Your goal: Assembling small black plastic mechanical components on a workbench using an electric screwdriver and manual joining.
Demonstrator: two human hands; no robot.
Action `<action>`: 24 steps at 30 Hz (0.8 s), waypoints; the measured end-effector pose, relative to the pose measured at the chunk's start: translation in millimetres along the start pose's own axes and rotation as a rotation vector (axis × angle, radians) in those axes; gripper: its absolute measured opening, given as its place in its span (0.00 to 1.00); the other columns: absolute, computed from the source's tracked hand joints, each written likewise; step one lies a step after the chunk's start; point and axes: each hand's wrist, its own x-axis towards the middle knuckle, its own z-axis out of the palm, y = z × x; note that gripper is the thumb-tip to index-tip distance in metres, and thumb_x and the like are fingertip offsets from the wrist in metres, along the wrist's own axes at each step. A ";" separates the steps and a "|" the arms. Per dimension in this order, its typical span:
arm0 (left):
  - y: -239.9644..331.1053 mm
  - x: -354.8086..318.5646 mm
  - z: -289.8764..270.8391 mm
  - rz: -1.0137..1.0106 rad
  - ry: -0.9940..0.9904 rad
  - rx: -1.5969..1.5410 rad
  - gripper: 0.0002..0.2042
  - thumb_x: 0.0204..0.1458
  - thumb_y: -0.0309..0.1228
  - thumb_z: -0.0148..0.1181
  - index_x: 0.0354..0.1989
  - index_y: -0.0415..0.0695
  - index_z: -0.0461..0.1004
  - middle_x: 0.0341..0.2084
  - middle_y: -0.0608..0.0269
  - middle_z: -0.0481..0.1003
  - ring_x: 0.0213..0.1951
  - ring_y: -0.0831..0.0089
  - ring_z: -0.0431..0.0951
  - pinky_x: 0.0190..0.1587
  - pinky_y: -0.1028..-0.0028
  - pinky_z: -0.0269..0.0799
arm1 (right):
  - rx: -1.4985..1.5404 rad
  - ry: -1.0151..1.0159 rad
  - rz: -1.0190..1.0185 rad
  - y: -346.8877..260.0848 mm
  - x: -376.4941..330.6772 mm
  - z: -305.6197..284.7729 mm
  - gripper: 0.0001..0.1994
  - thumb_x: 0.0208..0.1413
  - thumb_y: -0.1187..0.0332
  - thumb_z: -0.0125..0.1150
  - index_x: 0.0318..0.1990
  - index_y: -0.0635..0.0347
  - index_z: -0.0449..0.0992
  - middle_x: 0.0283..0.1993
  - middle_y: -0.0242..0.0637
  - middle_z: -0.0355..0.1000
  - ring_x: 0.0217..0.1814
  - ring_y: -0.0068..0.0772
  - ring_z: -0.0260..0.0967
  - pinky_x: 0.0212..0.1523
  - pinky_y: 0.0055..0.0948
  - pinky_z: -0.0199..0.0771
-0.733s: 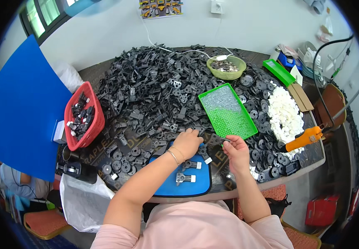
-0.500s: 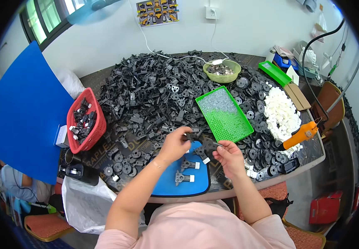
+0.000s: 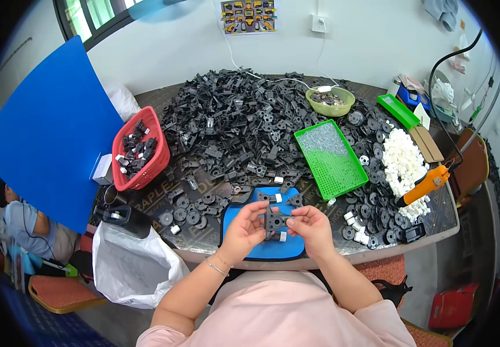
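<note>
Over the blue mat (image 3: 258, 250) both my hands grip one black plastic bracket-like part (image 3: 276, 221) with small round holes. My left hand (image 3: 246, 231) pinches its left, upright plate, and my right hand (image 3: 313, 229) has thumb and fingers closed on its right end. Beyond the hands, a black part with a white block (image 3: 271, 198) lies on the mat. Another white block (image 3: 283, 236) shows just below the held part, which partly hides the piece it belongs to. Whether the held part is one piece or two fitted together, I cannot tell.
A big heap of black plastic parts (image 3: 227, 121) covers the back. A green tray of small metal pieces (image 3: 351, 184) stands right of the mat, near white pieces (image 3: 401, 162) and an orange electric screwdriver (image 3: 429, 184). At left are a red basket (image 3: 161, 159) and white bag (image 3: 137, 272).
My hands have come together and nearer to me, from holding separate dark pieces to gripping one black part between them. The whole view has shifted slightly.
</note>
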 end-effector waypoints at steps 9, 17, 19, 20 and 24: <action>-3.2 -2.0 6.9 -0.088 0.090 -0.064 0.20 0.52 0.16 0.55 0.54 0.41 0.63 0.52 0.57 0.69 0.52 0.74 0.69 0.54 0.74 0.67 | -0.190 -0.036 -0.177 14.6 -1.4 -4.7 0.11 0.50 0.79 0.63 0.41 0.63 0.71 0.30 0.31 0.70 0.30 0.19 0.70 0.30 0.19 0.72; -4.4 1.2 3.6 -0.035 0.066 0.034 0.20 0.53 0.17 0.54 0.55 0.40 0.64 0.53 0.56 0.70 0.53 0.73 0.69 0.54 0.73 0.67 | -0.064 -0.197 0.000 25.5 9.5 -18.6 0.08 0.54 0.75 0.62 0.41 0.65 0.73 0.32 0.32 0.73 0.28 0.19 0.69 0.28 0.19 0.70; -9.6 -1.7 0.9 -0.026 0.096 0.048 0.20 0.54 0.18 0.54 0.56 0.41 0.65 0.53 0.57 0.70 0.54 0.73 0.69 0.54 0.73 0.66 | -0.073 -0.191 0.019 28.0 8.3 -17.7 0.08 0.53 0.75 0.63 0.40 0.65 0.74 0.31 0.32 0.73 0.28 0.18 0.68 0.28 0.18 0.69; -11.2 -2.9 -3.5 -0.052 0.059 0.156 0.19 0.54 0.19 0.54 0.55 0.40 0.66 0.52 0.58 0.70 0.53 0.74 0.70 0.54 0.74 0.67 | -0.068 -0.222 0.022 26.1 9.2 -15.0 0.08 0.53 0.75 0.63 0.39 0.65 0.74 0.31 0.32 0.74 0.27 0.18 0.68 0.28 0.18 0.69; -10.3 -20.0 -8.5 -0.300 0.028 0.046 0.16 0.56 0.21 0.55 0.53 0.39 0.68 0.45 0.58 0.74 0.43 0.74 0.76 0.47 0.75 0.73 | -0.106 -0.263 0.093 26.8 1.9 -9.7 0.06 0.54 0.76 0.62 0.39 0.64 0.74 0.34 0.33 0.74 0.30 0.19 0.70 0.32 0.18 0.72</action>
